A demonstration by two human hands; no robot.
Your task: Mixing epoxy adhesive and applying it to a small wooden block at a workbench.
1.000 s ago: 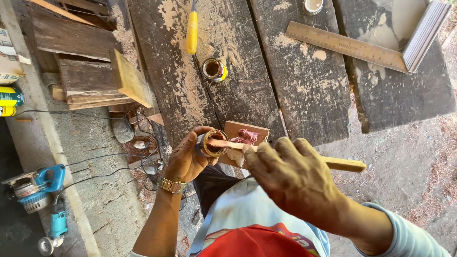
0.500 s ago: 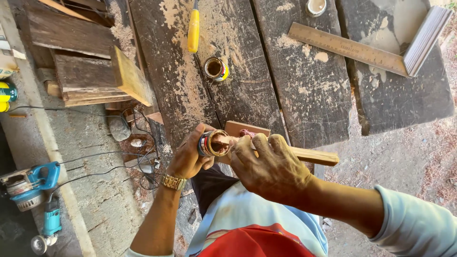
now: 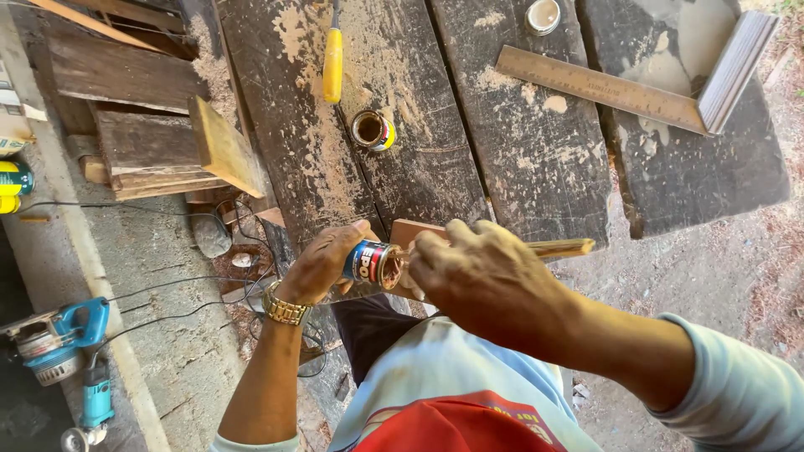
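My left hand (image 3: 320,261) grips a small tin can (image 3: 373,263) with a blue and red label, tipped on its side with its open mouth toward my right hand. My right hand (image 3: 477,272) is closed around a thin wooden stick (image 3: 563,248) whose near end reaches into the can's mouth. A gold watch sits on my left wrist. Just behind the hands a small reddish wooden piece (image 3: 412,231) lies at the near edge of the dark plank workbench (image 3: 435,151).
On the bench lie a second open can (image 3: 371,130), a yellow-handled tool (image 3: 333,64), a can lid (image 3: 543,14) and a metal square (image 3: 636,84). Wood offcuts (image 3: 167,142) are stacked at left. A blue power tool (image 3: 59,335) and cables lie on the concrete.
The can has tipped from nearly upright onto its side. My right hand has slid in closer to it along the stick, and both hands sit slightly lower in view.
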